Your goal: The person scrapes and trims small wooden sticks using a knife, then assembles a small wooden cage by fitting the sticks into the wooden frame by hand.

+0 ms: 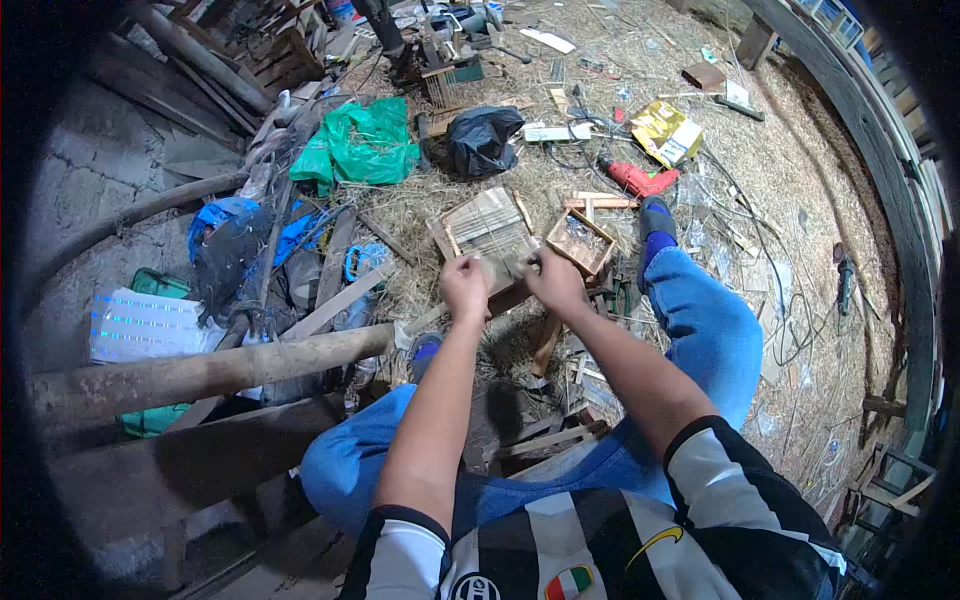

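My left hand (467, 287) is closed at the near left edge of a slatted wooden frame (487, 228), and what its fingers hold is too small to make out. To its right, my right hand (556, 280) is closed in a pinch near the frame's lower right corner. Something small and pale shows between the two hands, blurred. Beyond my right hand stands a small wooden box (581, 243) with small bits inside. The near part of the frame is partly hidden by my hands.
A red power drill (640, 181) lies beside a yellow bag (666, 134) on the straw-covered ground. Behind the frame are a black bag (484, 139) and a green plastic bag (360, 145). A thick wooden pole (220, 368) juts in from the left. Cables trail at the right.
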The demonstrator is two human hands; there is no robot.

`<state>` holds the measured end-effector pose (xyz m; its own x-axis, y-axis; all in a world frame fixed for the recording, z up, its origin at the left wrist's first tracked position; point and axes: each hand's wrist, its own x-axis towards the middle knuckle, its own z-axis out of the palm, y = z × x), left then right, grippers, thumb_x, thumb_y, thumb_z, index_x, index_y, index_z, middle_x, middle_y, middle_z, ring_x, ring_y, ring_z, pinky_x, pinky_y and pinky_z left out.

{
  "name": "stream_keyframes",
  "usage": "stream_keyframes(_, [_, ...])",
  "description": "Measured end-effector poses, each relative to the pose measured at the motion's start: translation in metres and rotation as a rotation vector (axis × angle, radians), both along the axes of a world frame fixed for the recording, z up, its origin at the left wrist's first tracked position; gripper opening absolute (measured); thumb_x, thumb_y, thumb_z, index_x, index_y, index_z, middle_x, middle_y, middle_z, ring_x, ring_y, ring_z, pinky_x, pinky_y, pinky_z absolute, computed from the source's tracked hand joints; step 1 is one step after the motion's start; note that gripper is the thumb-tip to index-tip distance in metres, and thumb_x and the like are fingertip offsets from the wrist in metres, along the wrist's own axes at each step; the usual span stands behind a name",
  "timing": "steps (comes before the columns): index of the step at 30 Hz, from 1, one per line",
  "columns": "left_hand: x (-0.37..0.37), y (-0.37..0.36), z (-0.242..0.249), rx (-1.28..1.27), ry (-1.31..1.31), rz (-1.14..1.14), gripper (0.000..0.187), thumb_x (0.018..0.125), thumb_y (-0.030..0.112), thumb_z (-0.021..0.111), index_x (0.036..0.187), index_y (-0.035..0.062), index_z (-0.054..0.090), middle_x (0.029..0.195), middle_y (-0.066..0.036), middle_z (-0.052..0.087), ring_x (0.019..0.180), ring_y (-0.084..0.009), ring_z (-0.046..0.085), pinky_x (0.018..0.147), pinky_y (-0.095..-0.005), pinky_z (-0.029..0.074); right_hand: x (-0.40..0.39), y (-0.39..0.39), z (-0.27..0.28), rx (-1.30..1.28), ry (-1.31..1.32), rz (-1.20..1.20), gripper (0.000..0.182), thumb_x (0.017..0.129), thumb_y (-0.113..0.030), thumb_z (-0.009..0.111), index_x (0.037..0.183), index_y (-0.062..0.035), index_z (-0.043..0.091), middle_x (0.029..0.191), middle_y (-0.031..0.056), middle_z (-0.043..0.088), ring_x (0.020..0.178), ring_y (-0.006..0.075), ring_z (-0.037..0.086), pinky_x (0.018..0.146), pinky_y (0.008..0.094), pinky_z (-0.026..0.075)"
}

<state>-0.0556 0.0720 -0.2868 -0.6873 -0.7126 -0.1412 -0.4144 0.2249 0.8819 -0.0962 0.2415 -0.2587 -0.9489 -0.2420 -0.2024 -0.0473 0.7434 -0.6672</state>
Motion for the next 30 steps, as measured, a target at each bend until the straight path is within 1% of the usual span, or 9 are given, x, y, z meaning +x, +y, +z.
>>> stream_keyframes(1, [-0.006, -0.005, -0.007, -0.128, 0.099, 0.094, 0.028, 0.085, 0.026, 0.078, 0.091, 0.0000, 0.071, 0.078, -0.011, 0.070, 0.069, -0.0224, 0.065, 0.068, -0.0375, 0.050, 0.002, -0.010, -0.003, 0.000, -0.006, -0.006, 0.032, 0.091, -0.034, 0.066, 0.105, -0.0052, 0.063, 0.093, 0.0184, 0.071, 0.088, 0.0403, 0.068, 0.079, 0.0528, 0.052])
stream_keyframes(3, [-0.012, -0.021, -0.010, -0.217, -0.054, 0.158, 0.033, 0.081, 0.027, 0.082, 0.100, 0.0012, 0.071, 0.079, -0.011, 0.070, 0.071, -0.0239, 0.067, 0.069, -0.0359, 0.052, 0.007, -0.026, -0.007, -0.004, -0.007, -0.061, 0.032, 0.090, -0.035, 0.067, 0.104, -0.0060, 0.063, 0.098, 0.0185, 0.070, 0.091, 0.0390, 0.068, 0.078, 0.0510, 0.053])
stream_keyframes(9, [-0.027, -0.049, -0.031, 0.066, -0.141, 0.073, 0.043, 0.087, 0.031, 0.079, 0.106, -0.0063, 0.071, 0.081, -0.005, 0.069, 0.072, -0.0153, 0.061, 0.068, -0.0314, 0.049, 0.012, -0.045, -0.055, 0.022, 0.110, -0.127, 0.032, 0.089, -0.028, 0.067, 0.112, -0.0088, 0.056, 0.103, 0.0171, 0.063, 0.091, 0.0406, 0.067, 0.077, 0.0534, 0.054])
stream_keyframes(13, [-0.028, -0.059, -0.053, 0.169, -0.179, -0.109, 0.029, 0.097, 0.023, 0.068, 0.103, -0.0053, 0.073, 0.081, -0.003, 0.068, 0.070, -0.0112, 0.058, 0.063, -0.0280, 0.045, 0.013, -0.038, -0.064, 0.014, 0.139, -0.130, 0.027, 0.090, -0.026, 0.067, 0.108, -0.0092, 0.057, 0.103, 0.0161, 0.064, 0.091, 0.0398, 0.067, 0.077, 0.0525, 0.054])
stream_keyframes(19, [-0.011, -0.070, -0.038, 0.375, -0.107, 0.085, 0.032, 0.093, 0.029, 0.072, 0.094, -0.0031, 0.074, 0.080, -0.004, 0.068, 0.070, -0.0142, 0.057, 0.067, -0.0310, 0.045, -0.008, -0.009, -0.049, -0.175, 0.201, -0.430, 0.026, 0.094, -0.033, 0.067, 0.104, -0.0089, 0.066, 0.098, 0.0178, 0.069, 0.091, 0.0391, 0.067, 0.077, 0.0493, 0.050])
stream_keyframes(23, [0.007, -0.094, -0.031, 0.459, -0.084, 0.203, 0.026, 0.095, 0.026, 0.069, 0.092, 0.0003, 0.072, 0.080, -0.003, 0.065, 0.069, -0.0143, 0.054, 0.066, -0.0313, 0.042, -0.024, 0.019, -0.052, -0.089, 0.004, -0.445, 0.028, 0.091, -0.036, 0.069, 0.103, -0.0104, 0.070, 0.098, 0.0181, 0.071, 0.092, 0.0394, 0.068, 0.079, 0.0488, 0.051])
stream_keyframes(27, [0.028, -0.092, 0.011, 0.540, -0.069, 0.301, 0.023, 0.096, 0.027, 0.068, 0.086, 0.0068, 0.070, 0.073, -0.002, 0.061, 0.049, -0.0126, 0.045, 0.044, -0.0310, 0.035, -0.021, 0.024, -0.076, -0.002, -0.181, -0.307, 0.036, 0.087, -0.039, 0.072, 0.110, -0.0126, 0.071, 0.102, 0.0188, 0.072, 0.099, 0.0394, 0.068, 0.084, 0.0482, 0.053])
stream_keyframes(28, [0.033, -0.097, 0.005, 0.556, -0.035, 0.294, 0.023, 0.095, 0.029, 0.069, 0.084, 0.0091, 0.068, 0.064, 0.001, 0.053, 0.040, -0.0106, 0.038, 0.036, -0.0292, 0.026, -0.021, 0.023, -0.080, 0.035, -0.197, -0.291, 0.039, 0.085, -0.040, 0.073, 0.113, -0.0134, 0.071, 0.105, 0.0199, 0.071, 0.102, 0.0396, 0.067, 0.086, 0.0482, 0.053])
stream_keyframes(30, [0.038, -0.096, 0.001, 0.534, -0.020, 0.325, 0.023, 0.095, 0.029, 0.070, 0.083, 0.0100, 0.066, 0.061, 0.002, 0.048, 0.040, -0.0102, 0.036, 0.036, -0.0288, 0.026, -0.019, 0.024, -0.078, 0.032, -0.214, -0.262, 0.039, 0.085, -0.040, 0.072, 0.114, -0.0131, 0.071, 0.107, 0.0205, 0.071, 0.103, 0.0398, 0.067, 0.087, 0.0486, 0.052])
